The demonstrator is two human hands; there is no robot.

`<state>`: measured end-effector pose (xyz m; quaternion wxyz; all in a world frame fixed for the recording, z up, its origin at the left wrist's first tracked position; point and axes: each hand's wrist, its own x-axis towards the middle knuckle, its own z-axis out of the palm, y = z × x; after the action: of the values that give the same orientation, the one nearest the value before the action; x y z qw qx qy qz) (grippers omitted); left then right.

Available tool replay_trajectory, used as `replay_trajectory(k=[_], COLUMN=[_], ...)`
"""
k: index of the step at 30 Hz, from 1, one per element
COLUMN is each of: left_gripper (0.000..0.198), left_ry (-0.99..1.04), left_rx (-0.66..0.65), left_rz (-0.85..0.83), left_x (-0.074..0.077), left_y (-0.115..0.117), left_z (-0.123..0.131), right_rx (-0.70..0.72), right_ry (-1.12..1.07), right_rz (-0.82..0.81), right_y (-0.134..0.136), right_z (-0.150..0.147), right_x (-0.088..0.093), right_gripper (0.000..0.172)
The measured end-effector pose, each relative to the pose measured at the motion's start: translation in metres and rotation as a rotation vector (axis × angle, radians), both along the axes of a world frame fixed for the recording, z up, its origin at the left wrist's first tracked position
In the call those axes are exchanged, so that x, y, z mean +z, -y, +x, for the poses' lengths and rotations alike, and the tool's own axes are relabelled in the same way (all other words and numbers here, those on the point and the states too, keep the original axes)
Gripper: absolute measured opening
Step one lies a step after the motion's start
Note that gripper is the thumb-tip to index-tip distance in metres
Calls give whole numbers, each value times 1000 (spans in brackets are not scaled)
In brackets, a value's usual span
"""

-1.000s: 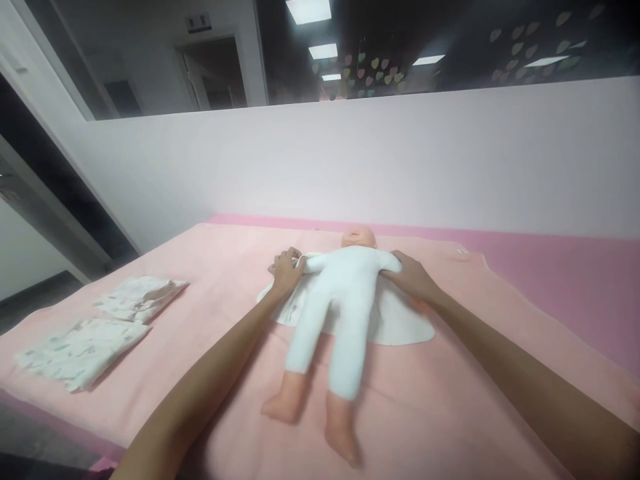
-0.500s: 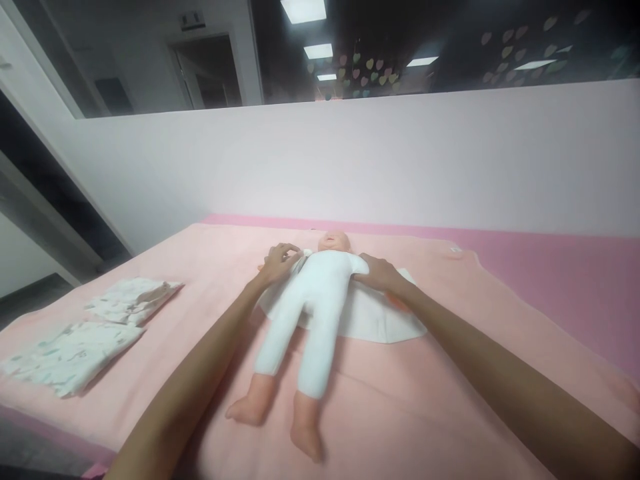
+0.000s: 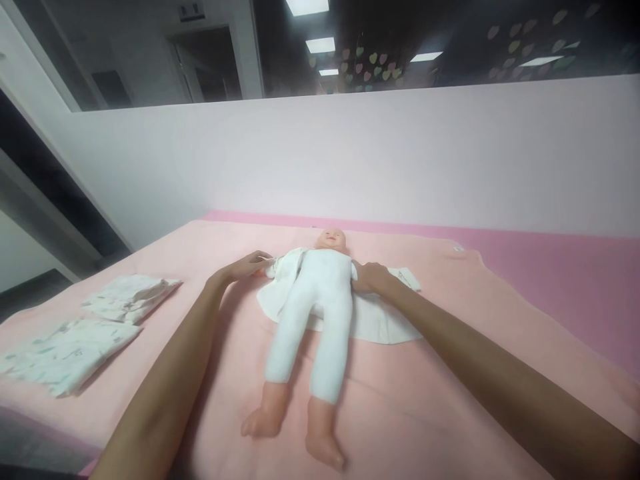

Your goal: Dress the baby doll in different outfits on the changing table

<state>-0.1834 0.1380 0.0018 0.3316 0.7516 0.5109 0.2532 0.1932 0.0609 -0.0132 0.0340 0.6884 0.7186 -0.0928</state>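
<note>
A baby doll [image 3: 325, 280] in a white bodysuit lies on its back, head away from me and bare feet towards me. Beneath it is spread a white baby shirt [image 3: 383, 323]. One side of the shirt now covers the doll's arm on the left. At that sleeve's end, my left hand [image 3: 249, 265] has its fingers closed on the cuff, with a bit of the doll's hand beside them. My right hand [image 3: 371, 277] is closed against the doll's other side, at its upper arm. Its fingertips and most of that arm are hidden.
Two folded printed baby garments [image 3: 73, 353] lie at the left on the pink blanket [image 3: 425, 413]. Behind the bed rises a white wall [image 3: 375, 160] with a dark window above. The pink mattress [image 3: 565, 287] shows at the right and back.
My left hand has moved left from the doll's shoulder to the sleeve end, and the shirt side lies further over the arm. The doll's legs have shifted right; my right hand stays close by.
</note>
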Motion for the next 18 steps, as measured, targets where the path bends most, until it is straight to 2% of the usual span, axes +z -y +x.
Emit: replay_trajectory(k=[3,6,14,18], left_gripper=[63,76,68,69], left_ry=[17,61,192,216], left_rx=[-95,-155,-121,-88], left_rz=[-154,-174,-95,-78], left_x=[2,0,-11,-13], left_y=[3,4,5,6], left_z=[-7,-12,-14,-14], right_rx=[-23,-28,-49,-54], right_ry=[50,54,0,-52], right_rz=[-35,-43,-20,-30], right_y=[-7,-6,2,6], right_z=[-8,-8,-2,-3], right_x=[-1,-2,-10,-2], right_gripper=[82,82,82,83])
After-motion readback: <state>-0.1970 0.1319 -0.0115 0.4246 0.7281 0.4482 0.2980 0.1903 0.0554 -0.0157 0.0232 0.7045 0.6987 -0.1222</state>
